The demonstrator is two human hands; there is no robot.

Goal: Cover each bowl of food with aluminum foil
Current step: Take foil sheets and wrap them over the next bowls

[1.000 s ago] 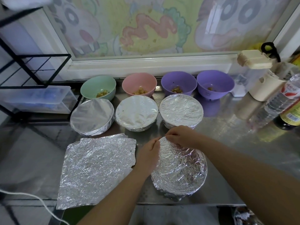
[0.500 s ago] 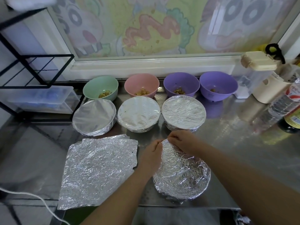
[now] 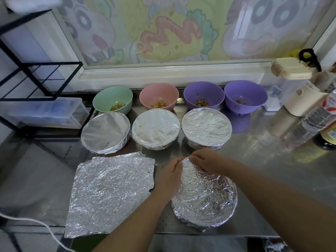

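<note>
Both hands meet at the far rim of the foil-covered bowl (image 3: 205, 199), which sits nearest the person, close to the front edge of the steel surface (image 3: 263, 160). The left hand (image 3: 170, 176) lies against the bowl's far-left side with its fingers curled in, pinching the foil at the rim. The right hand (image 3: 205, 160) reaches over from the right, fingertips bent down and pinching the same stretch of foil just beside the left fingers. The foil on this bowl is crinkled, drawn across the top and folded down round the sides.

Left of that bowl, beside the left forearm, a stack of loose foil sheets (image 3: 111, 193) lies flat.

Beyond the hands stands a row of three bowls already wrapped: the left covered bowl (image 3: 105, 132), the middle covered bowl (image 3: 155, 130) and the right covered bowl (image 3: 206, 130), the last just past the right hand's knuckles. Behind them, along the window sill, four bowls stand open, each with a little food at the bottom: a green bowl (image 3: 112, 99), a pink bowl (image 3: 159, 95) and two purple ones, the inner purple bowl (image 3: 203, 95) and the outer purple bowl (image 3: 245, 96).

At the right edge stand a clear container with a cream lid (image 3: 291, 70) and a plastic bottle (image 3: 320, 119). At the left are a black wire rack (image 3: 36, 75) and a clear plastic box (image 3: 45, 113). A white cable (image 3: 27, 222) crosses the lower left corner.
</note>
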